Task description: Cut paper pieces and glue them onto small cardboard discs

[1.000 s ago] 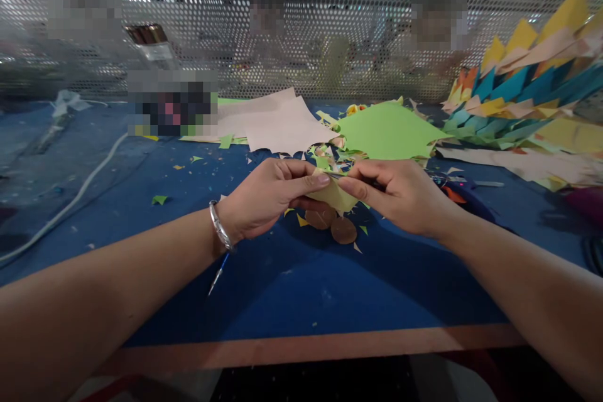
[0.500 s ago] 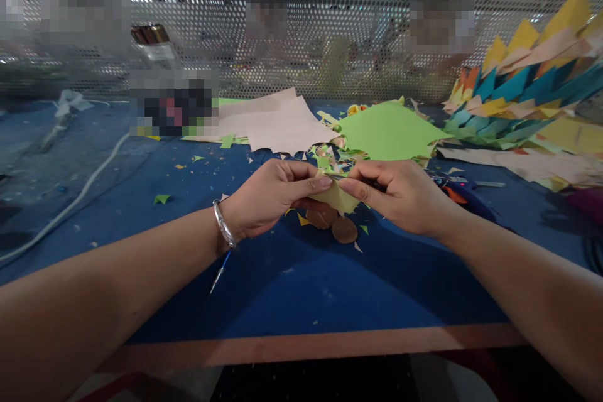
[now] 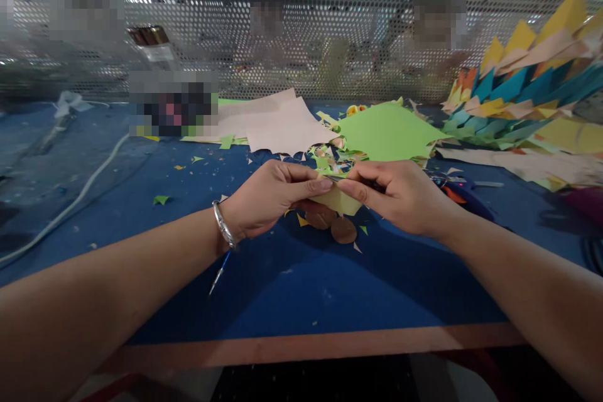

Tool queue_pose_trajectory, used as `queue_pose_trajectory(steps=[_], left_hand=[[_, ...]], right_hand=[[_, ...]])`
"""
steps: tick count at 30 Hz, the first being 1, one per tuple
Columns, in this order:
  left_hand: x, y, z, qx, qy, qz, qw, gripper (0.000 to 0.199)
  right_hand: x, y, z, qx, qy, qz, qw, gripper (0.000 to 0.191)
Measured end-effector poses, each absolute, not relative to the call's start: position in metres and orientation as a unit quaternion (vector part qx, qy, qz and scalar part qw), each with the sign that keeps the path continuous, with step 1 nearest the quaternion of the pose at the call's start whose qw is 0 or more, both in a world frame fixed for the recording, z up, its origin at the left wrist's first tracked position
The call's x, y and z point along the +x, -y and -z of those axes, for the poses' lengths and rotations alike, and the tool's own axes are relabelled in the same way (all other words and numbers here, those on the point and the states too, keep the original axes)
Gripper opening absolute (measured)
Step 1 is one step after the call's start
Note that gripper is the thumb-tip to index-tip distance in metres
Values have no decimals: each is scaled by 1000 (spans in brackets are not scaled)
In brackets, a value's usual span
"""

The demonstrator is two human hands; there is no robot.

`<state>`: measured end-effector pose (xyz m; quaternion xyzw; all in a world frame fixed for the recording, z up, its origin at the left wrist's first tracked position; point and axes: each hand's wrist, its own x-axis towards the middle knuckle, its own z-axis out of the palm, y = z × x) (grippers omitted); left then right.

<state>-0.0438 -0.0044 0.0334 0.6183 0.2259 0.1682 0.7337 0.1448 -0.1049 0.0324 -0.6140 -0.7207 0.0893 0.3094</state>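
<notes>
Over the middle of the blue table, my left hand (image 3: 287, 195) pinches a piece of pale yellow paper (image 3: 340, 200) between thumb and fingers. My right hand (image 3: 400, 195) is closed at the paper's right upper edge, thumb against forefinger. A thin greyish sliver shows between the two thumbs, and something dark is partly hidden under the right fingers; I cannot make out either. Below the paper lie two round brown discs (image 3: 344, 230), among small yellow, green and pink scraps. A thin blue pen-like tool (image 3: 220, 272) rests near my left wrist.
Pale pink sheets (image 3: 287, 122) and a bright green sheet (image 3: 389, 130) lie behind my hands. Layered pointed paper pieces (image 3: 522, 85) rise at right. A white cable (image 3: 89, 182) crosses the left side. Behind stands a perforated metal screen (image 3: 311, 63).
The pale yellow paper has tilted a little, its lower edge now flatter and wider. Both hands stay almost in place, with a slight shift of the fingertips.
</notes>
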Motion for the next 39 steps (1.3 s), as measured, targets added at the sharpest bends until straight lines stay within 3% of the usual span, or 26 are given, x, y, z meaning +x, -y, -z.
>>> queue_pose_trajectory(steps=[39], left_hand=[[-43, -1, -33, 611, -228, -125, 747, 13]], right_hand=[[145, 106, -32, -610, 729, -98, 296, 42]])
